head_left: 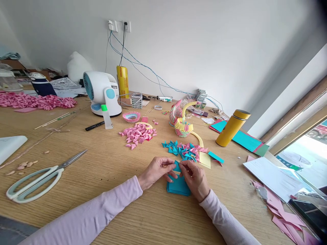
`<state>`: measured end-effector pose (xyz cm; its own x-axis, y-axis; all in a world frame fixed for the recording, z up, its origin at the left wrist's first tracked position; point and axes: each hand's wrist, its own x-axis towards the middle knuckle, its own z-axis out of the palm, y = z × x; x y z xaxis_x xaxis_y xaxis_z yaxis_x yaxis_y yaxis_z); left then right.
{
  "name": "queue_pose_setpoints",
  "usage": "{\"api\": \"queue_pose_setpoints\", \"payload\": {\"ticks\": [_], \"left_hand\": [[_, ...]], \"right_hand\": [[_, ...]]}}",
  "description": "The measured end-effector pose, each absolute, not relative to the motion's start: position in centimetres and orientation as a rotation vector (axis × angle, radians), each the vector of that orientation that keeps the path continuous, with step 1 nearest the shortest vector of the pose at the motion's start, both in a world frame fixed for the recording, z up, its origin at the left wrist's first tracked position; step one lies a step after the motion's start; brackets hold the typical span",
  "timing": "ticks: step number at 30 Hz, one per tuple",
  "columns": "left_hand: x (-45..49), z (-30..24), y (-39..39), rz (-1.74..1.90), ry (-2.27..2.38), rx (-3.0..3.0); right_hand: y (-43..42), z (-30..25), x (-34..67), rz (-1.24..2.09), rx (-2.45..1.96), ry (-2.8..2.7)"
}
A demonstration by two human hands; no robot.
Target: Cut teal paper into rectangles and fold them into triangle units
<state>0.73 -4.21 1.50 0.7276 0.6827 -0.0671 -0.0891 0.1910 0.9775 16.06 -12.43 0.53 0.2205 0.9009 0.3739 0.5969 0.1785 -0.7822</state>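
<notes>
My left hand (157, 170) and my right hand (194, 178) meet near the table's front, both pinching a small teal paper piece (176, 166). Under them lies a stack of teal paper rectangles (177, 187). Just beyond is a heap of folded teal and pink triangles (185, 149), with a pale yellow slip (205, 159) and a teal strip (216, 157) to its right. A pile of pink folded triangles (138, 133) lies further back. An origami swan of pink and yellow pieces (182, 119) stands behind the heaps.
Large scissors (41, 177) lie at the left. A white desk fan (100, 91), glue bottle (106, 116), black pen (94, 126) and small paper bowl (131, 116) are at the back. A yellow flask (232, 127), teal sheets (242, 139) and papers (274, 177) sit right.
</notes>
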Motion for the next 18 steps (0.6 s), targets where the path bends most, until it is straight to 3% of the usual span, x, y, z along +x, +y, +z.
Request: {"api": "queue_pose_setpoints", "payload": {"ticks": [9,18], "left_hand": [[0.72,1.26,-3.91,0.605,0.484,1.336],[0.65,1.69,-4.15,0.567,0.528,1.376]], "right_hand": [[-12.04,-0.04,16.26,0.804,-1.366,-1.276],[-11.94,-0.11,16.27,0.917,-1.298,-1.258]]}}
